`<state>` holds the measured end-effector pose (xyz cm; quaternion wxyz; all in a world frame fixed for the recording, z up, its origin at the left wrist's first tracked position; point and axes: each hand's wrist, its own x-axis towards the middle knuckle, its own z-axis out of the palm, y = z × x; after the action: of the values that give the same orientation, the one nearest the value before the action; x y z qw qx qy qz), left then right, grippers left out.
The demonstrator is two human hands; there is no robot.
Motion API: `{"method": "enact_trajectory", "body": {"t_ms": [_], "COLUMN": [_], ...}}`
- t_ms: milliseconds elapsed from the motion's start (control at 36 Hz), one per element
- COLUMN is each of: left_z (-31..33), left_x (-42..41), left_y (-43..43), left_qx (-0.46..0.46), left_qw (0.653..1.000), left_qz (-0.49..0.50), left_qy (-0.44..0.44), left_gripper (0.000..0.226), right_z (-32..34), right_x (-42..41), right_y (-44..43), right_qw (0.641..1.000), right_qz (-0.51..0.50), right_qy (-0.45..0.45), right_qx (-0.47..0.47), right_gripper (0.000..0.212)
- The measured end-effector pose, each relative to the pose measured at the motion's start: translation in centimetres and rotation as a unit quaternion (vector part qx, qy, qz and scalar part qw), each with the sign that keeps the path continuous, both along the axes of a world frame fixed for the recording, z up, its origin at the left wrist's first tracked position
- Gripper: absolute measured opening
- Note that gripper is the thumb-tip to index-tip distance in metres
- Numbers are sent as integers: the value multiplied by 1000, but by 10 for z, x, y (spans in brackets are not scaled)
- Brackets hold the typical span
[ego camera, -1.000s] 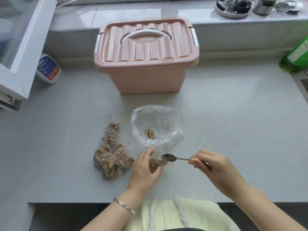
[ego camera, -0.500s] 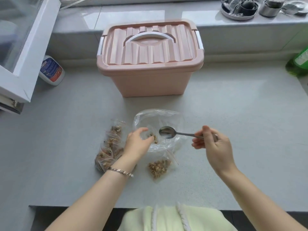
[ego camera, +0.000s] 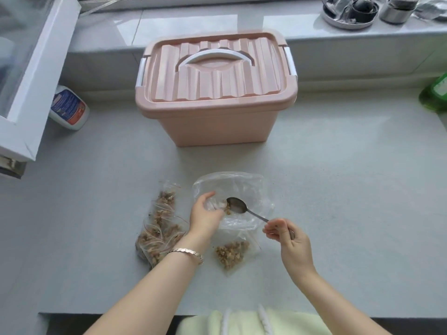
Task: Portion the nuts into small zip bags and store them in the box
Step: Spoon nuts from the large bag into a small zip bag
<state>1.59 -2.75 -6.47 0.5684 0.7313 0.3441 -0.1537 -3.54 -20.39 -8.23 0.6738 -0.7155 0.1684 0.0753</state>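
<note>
In front of the pink box (ego camera: 215, 93), the left hand (ego camera: 205, 216) curls its fingers (ego camera: 208, 196) round the limp clear bag (ego camera: 232, 183) at its rim. The right hand (ego camera: 291, 245) pinches the spoon (ego camera: 236, 205) by its handle. The film looks flimsy and slippery, so the rim is probably the best hold.

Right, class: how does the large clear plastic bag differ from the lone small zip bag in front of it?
The large clear plastic bag stands open and nearly empty; the small zip bag lies flat, well filled with nuts. The left hand holds the large bag's rim; no hand touches the small one. Both are transparent plastic.
</note>
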Motion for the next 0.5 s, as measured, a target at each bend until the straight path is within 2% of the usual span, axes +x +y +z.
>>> {"method": "enact_trajectory", "body": {"t_ms": [83, 278, 333, 500], "left_z": [1, 1, 1, 0], "left_x": [0, 1, 1, -1], "left_y": [-1, -6, -6, -4], "left_qx": [-24, -70, -108, -144], "left_qw": [1000, 995, 989, 976], "left_qz": [8, 68, 96, 146], "left_qy": [-4, -28, -38, -66], "left_gripper": [53, 53, 52, 57], "right_z": [-5, -3, -3, 0], "right_x": [-4, -4, -2, 2], "right_y": [4, 14, 14, 11], "right_qw": [995, 975, 970, 968], "right_qz": [-55, -97, -105, -104], "right_qy": [53, 132, 148, 157], "right_qx": [70, 151, 163, 164], "right_gripper": [28, 31, 32, 33]}}
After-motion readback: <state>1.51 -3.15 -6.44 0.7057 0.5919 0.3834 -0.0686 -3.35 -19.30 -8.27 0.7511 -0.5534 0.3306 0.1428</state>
